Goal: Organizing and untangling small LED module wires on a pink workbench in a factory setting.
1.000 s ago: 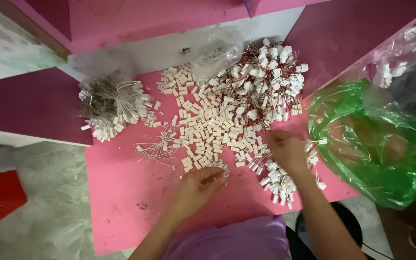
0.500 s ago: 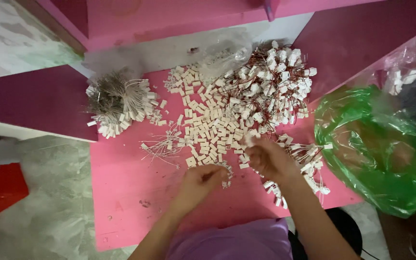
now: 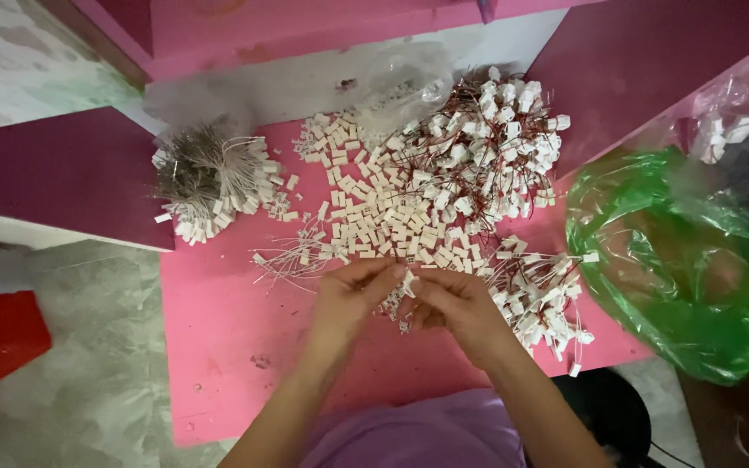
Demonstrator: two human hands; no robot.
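Both hands are meeting at the table's middle front, fingertips pinching together on one small white plastic connector (image 3: 408,282). Left hand (image 3: 353,299) is closing its grip on the piece from the left side; right hand (image 3: 457,303) is closing its grip from the right, thumb and forefinger on it. Thin wire possibly trailing from it, too small to tell. The connector is sitting just above the table, between the two hands, near the front edge of the loose pile.

Just beyond the fingers, a loose pile of small blocky cream connectors (image 3: 392,217) is spreading flat over the smooth pink table (image 3: 218,347). Right of the right hand, a tangle of wired white connectors (image 3: 539,299) with thin leads is lying. Farther back right, a bigger heap of white connectors on reddish wires (image 3: 487,152) is mounding up. Back left, a bundle of pale thin wires with white ends (image 3: 205,178) is fanning out. A crinkly clear plastic bag (image 3: 409,78) is lying at the back. A glossy green plastic bag (image 3: 678,260) is slumping at right, wrinkled. Purple fabric (image 3: 418,433) is showing at the bottom.
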